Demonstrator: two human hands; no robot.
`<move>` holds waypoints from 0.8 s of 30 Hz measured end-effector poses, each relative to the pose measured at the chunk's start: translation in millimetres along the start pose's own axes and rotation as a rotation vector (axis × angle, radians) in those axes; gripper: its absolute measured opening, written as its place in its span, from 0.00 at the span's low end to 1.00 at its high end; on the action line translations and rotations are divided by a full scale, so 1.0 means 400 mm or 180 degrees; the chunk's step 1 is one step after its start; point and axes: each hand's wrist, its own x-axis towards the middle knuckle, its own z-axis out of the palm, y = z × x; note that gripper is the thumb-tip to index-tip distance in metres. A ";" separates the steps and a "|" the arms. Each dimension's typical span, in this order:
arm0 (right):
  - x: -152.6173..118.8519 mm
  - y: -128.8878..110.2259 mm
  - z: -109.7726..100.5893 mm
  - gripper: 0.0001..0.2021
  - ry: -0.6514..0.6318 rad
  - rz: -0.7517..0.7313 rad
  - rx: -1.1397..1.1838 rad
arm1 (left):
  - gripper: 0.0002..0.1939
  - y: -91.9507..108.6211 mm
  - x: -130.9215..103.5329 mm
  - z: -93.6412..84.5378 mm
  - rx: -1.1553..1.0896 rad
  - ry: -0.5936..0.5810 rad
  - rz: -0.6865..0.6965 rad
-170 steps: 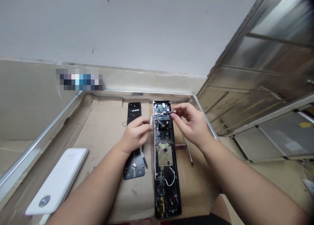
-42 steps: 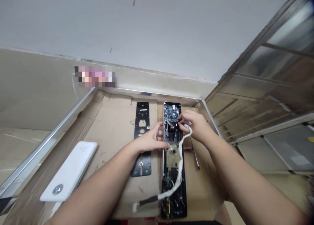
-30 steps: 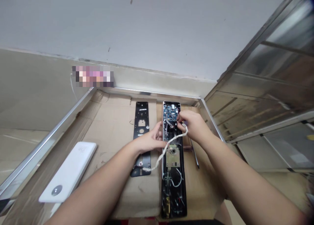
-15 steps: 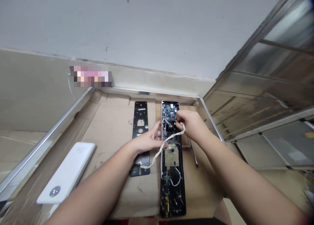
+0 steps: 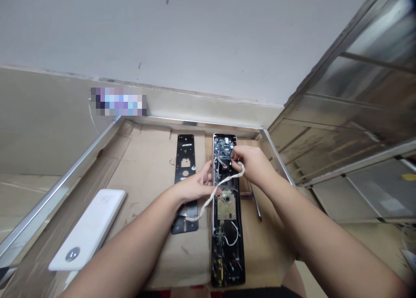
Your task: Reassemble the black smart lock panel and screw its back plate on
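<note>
In the head view a long black door-lock housing (image 5: 241,263) lies open side up in front of me. A blue circuit board (image 5: 222,149) fills its far end, and a brass-coloured plate (image 5: 226,211) sits near its middle. My left hand (image 5: 195,186) grips the housing's left edge, with the thumb resting over the inside. My right hand (image 5: 249,161) is closed in a pinch at the board's right edge, on the end of a white wrapped cable (image 5: 209,202). That cable loops across the housing, over my left thumb, and down to the left. My fingers hide the pinched tip.
Left of the housing lies a flat black mounting plate (image 5: 184,226) with cut-outs. A white power bank (image 5: 94,224) rests farther left on the cardboard (image 5: 146,159). A thin metal rod-like tool (image 5: 256,202) lies to the right. Metal rails (image 5: 74,163) border the table, and a wall rises behind it.
Both hands keep almost the same grip and place. The whole view has shifted very slightly.
</note>
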 end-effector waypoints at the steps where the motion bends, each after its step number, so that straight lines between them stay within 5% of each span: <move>1: 0.000 -0.001 -0.001 0.10 -0.0021 -0.0014 -0.0007 | 0.54 0.000 0.000 -0.001 0.0006 -0.0001 -0.0008; 10: -0.006 -0.001 0.003 0.08 -0.0051 -0.0021 -0.0047 | 0.52 -0.004 0.002 -0.011 0.0171 -0.0121 0.0051; 17: -0.027 0.002 -0.033 0.04 -0.0286 -0.0340 -0.0283 | 0.40 0.064 -0.029 -0.061 0.0984 -0.0001 -0.0150; 19: -0.036 -0.004 -0.052 0.09 -0.0312 -0.0658 -0.0295 | 0.30 0.086 -0.039 -0.103 0.1457 0.0463 -0.0104; 21: -0.047 -0.020 -0.070 0.11 -0.0312 -0.0919 -0.0287 | 0.23 0.097 -0.047 -0.147 0.2121 0.1328 -0.0118; 24: -0.060 -0.052 -0.084 0.06 -0.0508 -0.1125 -0.0207 | 0.29 0.095 -0.054 -0.185 0.3364 0.2290 -0.0477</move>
